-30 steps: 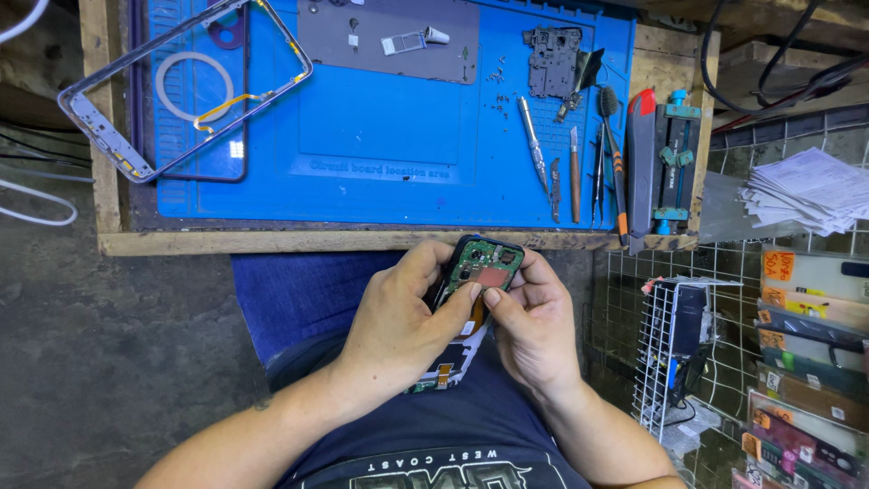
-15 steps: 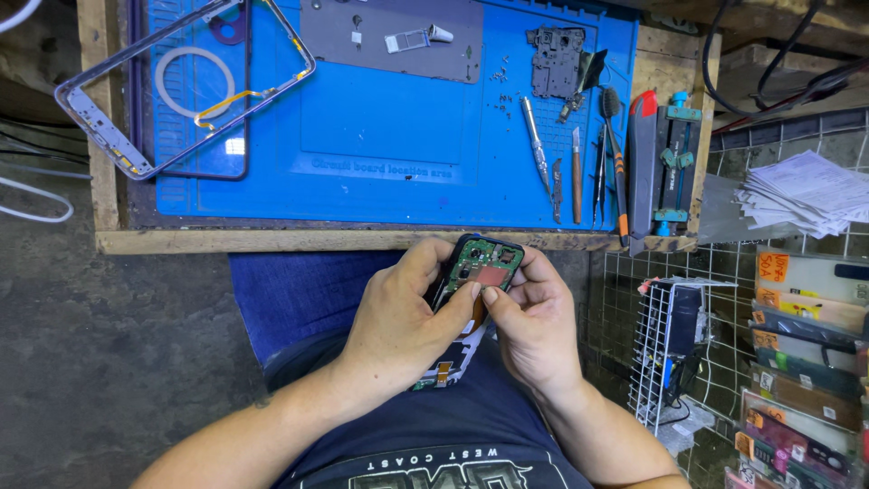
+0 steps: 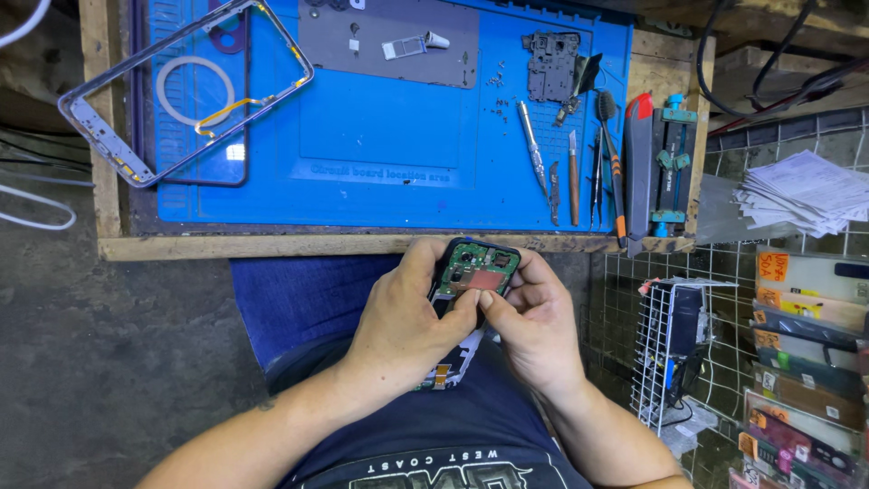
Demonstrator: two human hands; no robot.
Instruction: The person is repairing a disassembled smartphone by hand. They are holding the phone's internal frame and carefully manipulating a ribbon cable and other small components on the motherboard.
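An opened phone (image 3: 477,269) with its green circuit board showing sits over my lap, just below the wooden table edge (image 3: 272,244). My left hand (image 3: 403,317) grips it from the left, thumb pressed on the board's lower part. My right hand (image 3: 534,317) holds the right side, its thumb meeting the left thumb near the copper-coloured patch. The phone's lower end is hidden behind my left hand.
A blue work mat (image 3: 389,136) covers the table. On it lie a phone frame (image 3: 181,86) at the left, a grey pad with small parts (image 3: 389,41), a dark metal part (image 3: 550,65), and several hand tools (image 3: 579,167). A wire rack (image 3: 674,344) and stacked boxes (image 3: 806,362) stand at the right.
Both hands keep hold of the phone in the same place; the thumbs shift only slightly on the board. Nothing on the mat has moved.
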